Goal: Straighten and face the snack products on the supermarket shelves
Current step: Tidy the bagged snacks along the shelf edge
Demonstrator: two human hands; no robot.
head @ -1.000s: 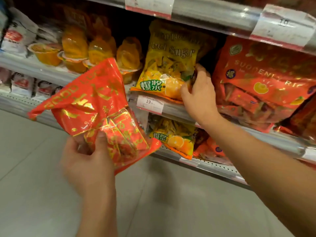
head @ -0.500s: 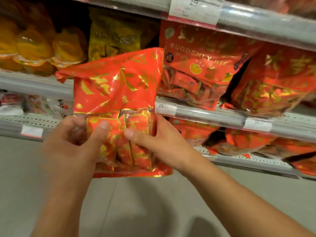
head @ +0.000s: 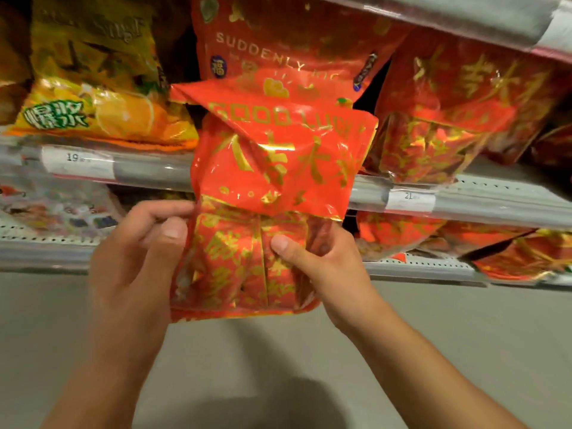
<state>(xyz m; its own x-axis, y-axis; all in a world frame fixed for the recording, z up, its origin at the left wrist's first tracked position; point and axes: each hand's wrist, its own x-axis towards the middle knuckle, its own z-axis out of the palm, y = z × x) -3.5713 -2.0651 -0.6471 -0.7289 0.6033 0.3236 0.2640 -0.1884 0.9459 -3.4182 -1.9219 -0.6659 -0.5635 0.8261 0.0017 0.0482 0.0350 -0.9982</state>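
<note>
Both hands hold a red and gold "GOOD LUCK" candy bag (head: 272, 187) upright in front of the shelf. My left hand (head: 139, 258) grips its lower left edge, thumb on the front. My right hand (head: 322, 267) pinches its lower right side. Its crumpled top overlaps the red "SUDDENLY RICH" bag (head: 278, 48) standing on the middle shelf (head: 464, 202). A matching red and gold bag (head: 448, 119) leans on that shelf to the right. At the left sits a yellow orange-candy bag (head: 93, 88).
Price tags (head: 77, 159) line the shelf rail. The lower shelf (head: 418, 267) carries more red and gold bags (head: 526, 255) at the right and pale packets (head: 55, 209) at the left. Grey floor (head: 278, 382) lies below.
My right hand left the yellow bag and took the red bag's right side. The view shifted right, and the bag went from tilted to upright, raised toward the middle shelf.
</note>
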